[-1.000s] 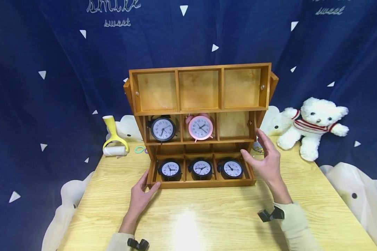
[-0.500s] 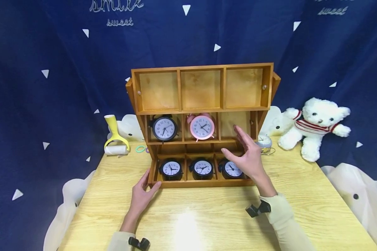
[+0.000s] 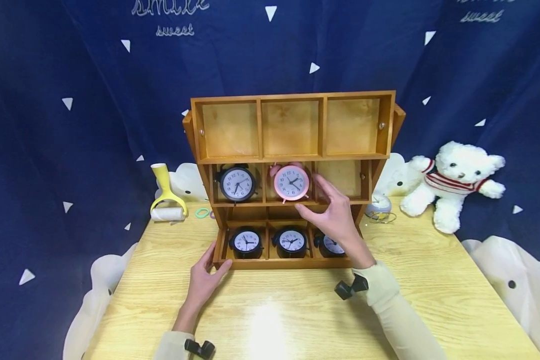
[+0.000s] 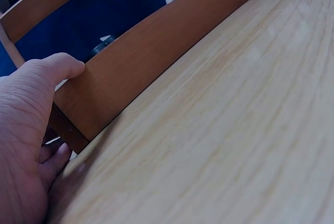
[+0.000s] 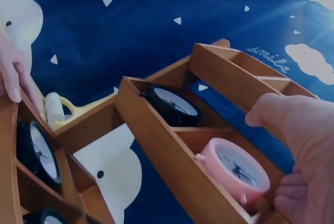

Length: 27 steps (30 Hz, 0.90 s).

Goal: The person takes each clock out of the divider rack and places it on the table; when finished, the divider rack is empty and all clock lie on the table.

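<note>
A three-tier wooden rack [image 3: 283, 265] stands on the table. My left hand [image 3: 203, 277] holds its lower left corner; in the left wrist view the thumb lies over the front board and the other fingers go round the side. A pink alarm clock [image 3: 291, 183] sits in the middle tier's centre compartment. Just right of it is my right hand [image 3: 334, 215], thumb and fingers spread, holding nothing. To its left stands a black alarm clock [image 3: 237, 184]. Black alarm clocks fill the bottom tier; the right one [image 3: 332, 246] is partly hidden by my right hand.
A yellow-handled roller [image 3: 167, 197] and a green ring [image 3: 202, 213] lie left of the rack. Behind its right side are a pale blue clock [image 3: 380, 202] and wire-rimmed glasses [image 3: 382, 218]. A white teddy bear [image 3: 454, 180] sits at the right, before a blue curtain [image 3: 270, 50].
My right hand has moved left, from the rack's right side across the right compartment to the pink alarm clock. The left hand has stayed at its corner.
</note>
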### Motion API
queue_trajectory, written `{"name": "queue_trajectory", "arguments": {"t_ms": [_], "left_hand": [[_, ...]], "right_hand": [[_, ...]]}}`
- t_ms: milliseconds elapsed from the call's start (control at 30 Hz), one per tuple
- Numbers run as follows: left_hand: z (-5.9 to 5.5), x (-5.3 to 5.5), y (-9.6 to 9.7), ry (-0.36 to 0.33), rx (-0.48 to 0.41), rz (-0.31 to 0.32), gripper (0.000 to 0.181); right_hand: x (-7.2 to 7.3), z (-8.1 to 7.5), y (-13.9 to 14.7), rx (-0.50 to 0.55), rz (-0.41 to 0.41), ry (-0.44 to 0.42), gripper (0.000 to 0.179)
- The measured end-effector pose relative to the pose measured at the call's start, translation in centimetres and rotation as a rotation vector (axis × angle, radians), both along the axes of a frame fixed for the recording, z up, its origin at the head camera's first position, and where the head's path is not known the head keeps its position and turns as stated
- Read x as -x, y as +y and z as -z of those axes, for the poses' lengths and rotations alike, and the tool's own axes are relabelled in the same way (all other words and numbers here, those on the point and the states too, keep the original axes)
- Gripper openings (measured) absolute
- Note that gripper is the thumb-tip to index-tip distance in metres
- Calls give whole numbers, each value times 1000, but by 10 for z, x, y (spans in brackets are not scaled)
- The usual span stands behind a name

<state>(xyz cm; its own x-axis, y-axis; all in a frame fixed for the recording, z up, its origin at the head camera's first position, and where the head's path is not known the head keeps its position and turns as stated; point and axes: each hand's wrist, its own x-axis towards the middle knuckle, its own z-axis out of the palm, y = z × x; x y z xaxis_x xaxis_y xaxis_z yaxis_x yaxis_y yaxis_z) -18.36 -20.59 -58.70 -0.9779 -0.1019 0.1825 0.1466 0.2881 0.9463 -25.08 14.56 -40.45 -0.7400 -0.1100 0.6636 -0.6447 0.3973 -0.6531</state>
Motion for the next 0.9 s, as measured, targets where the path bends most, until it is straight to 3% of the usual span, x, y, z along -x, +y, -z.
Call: {"name": "queue_trajectory", "arguments": {"t_ms": [200, 400, 567, 900], "left_hand": [[-1, 0, 0, -7, -13, 7, 80], [-1, 0, -1, -12, -5, 2, 80], [0, 0, -1, -11, 4, -2, 80], [0, 0, -1, -9, 17, 3, 81]], "right_hand": [[8, -5, -15, -7, -79, -29, 79], [12, -5, -28, -150, 49, -84, 81], [17, -3, -37, -226, 96, -145, 90], [30, 9, -48, -100, 128, 0, 83]]}}
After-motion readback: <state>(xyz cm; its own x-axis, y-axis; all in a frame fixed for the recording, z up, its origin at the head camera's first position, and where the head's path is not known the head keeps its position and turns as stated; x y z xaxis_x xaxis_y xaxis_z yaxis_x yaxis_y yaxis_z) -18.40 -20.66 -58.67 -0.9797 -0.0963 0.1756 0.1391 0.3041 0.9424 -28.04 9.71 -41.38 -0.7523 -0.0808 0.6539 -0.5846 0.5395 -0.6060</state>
